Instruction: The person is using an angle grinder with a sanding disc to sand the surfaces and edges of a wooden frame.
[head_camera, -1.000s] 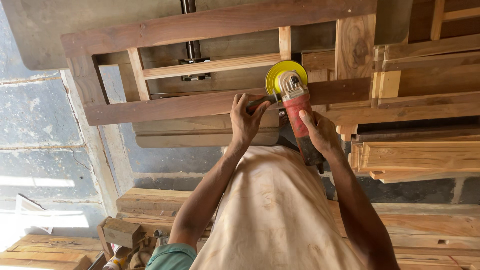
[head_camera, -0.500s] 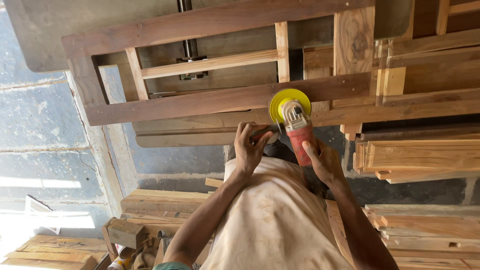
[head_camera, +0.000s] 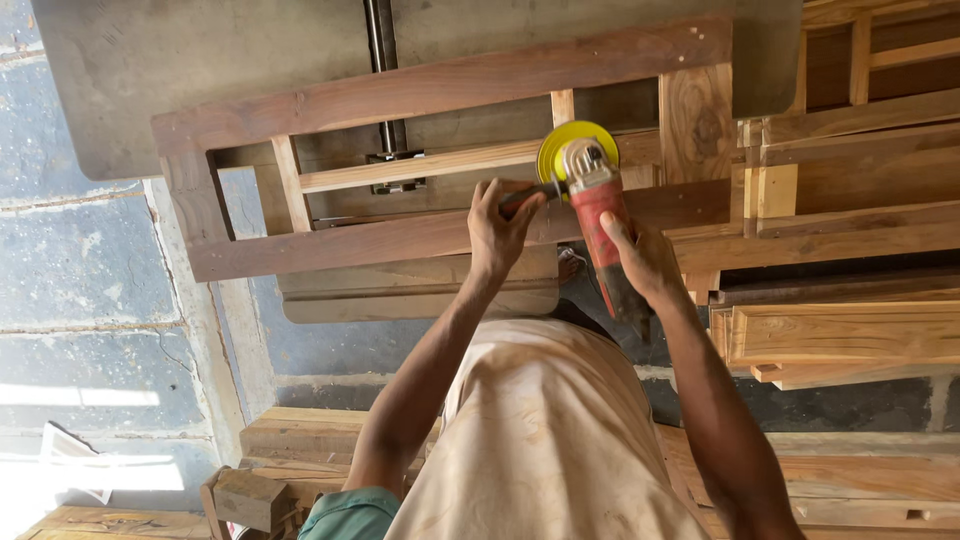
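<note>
My left hand (head_camera: 500, 232) grips the dark side handle of a red angle grinder (head_camera: 598, 210). My right hand (head_camera: 643, 262) is wrapped round the grinder's red body near its rear. The grinder's yellow sanding disc (head_camera: 566, 146) lies flat on a thin pale crossbar (head_camera: 430, 165) of a dark wooden frame (head_camera: 440, 85), beside a short upright slat. The frame has two long dark rails and several pale inner bars, and rests on a grey bench top (head_camera: 200, 70). My cream apron (head_camera: 545, 440) fills the lower middle of the view.
Stacked wooden frames and planks (head_camera: 850, 210) lie to the right of the frame I am working on. A metal clamp bar (head_camera: 382, 60) runs under the frame. More timber (head_camera: 300, 435) and a wooden block (head_camera: 245, 497) lie on the stone floor (head_camera: 80, 290).
The grinder and both hands have moved away from me, from the frame's near dark rail up to the pale inner crossbar. Both grips are unchanged.
</note>
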